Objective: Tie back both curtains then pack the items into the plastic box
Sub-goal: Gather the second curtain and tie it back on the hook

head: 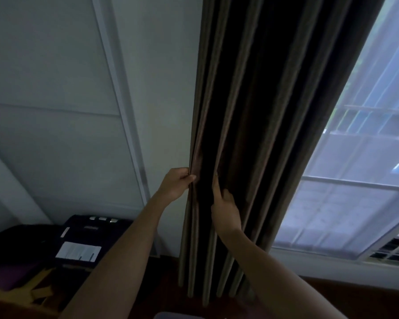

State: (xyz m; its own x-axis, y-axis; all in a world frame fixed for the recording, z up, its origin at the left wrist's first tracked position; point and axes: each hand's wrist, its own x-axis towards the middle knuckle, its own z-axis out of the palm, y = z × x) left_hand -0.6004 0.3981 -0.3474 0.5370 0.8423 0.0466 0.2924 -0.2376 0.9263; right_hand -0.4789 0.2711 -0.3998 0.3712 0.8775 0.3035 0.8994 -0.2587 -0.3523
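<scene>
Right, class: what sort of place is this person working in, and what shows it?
Probably a room in a home, perhaps a bedroom: a dark pleated curtain hangs beside a window with a sheer white drape, and a dark case sits by the wall.

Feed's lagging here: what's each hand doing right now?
Left hand: grips the dark curtain at its left edge.
Right hand: pinches a fold of it.

- The dark curtain [251, 111] hangs gathered in upright pleats, between the pale wall [55, 65] on the left and the window [364, 185] on the right.
- The left hand [175, 184] pinches the curtain's left edge.
- The right hand [224, 208] holds a pleat just right of it, fingers pointing up along the fold.
- A dark case [85, 242] lies near left, by the wall.
</scene>
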